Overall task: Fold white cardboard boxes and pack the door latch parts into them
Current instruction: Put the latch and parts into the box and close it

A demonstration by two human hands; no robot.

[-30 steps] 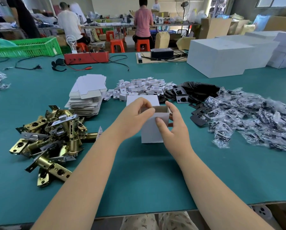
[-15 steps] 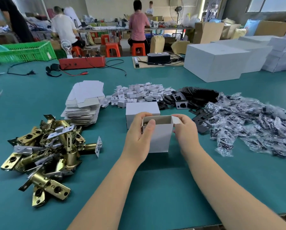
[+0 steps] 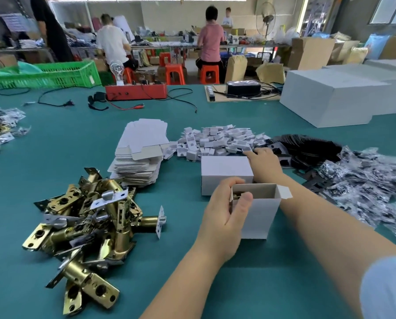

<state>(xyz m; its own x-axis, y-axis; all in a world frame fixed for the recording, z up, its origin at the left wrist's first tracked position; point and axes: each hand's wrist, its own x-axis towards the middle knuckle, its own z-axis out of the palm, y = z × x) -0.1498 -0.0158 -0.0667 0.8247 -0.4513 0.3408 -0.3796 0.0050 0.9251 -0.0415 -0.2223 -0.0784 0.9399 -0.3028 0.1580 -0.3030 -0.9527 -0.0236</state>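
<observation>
On a green worktop (image 3: 54,143), the left hand (image 3: 224,217) alone now grips the open white box (image 3: 259,215), thumb across its front, a brass part visible inside. The right hand (image 3: 262,161), which half a second ago steadied the box's far side, has reached past a closed box (image 3: 224,173) to the heap of small white inserts (image 3: 215,141); its fingers are hidden, so its grasp cannot be told. Brass latches (image 3: 93,224) lie piled to the left.
</observation>
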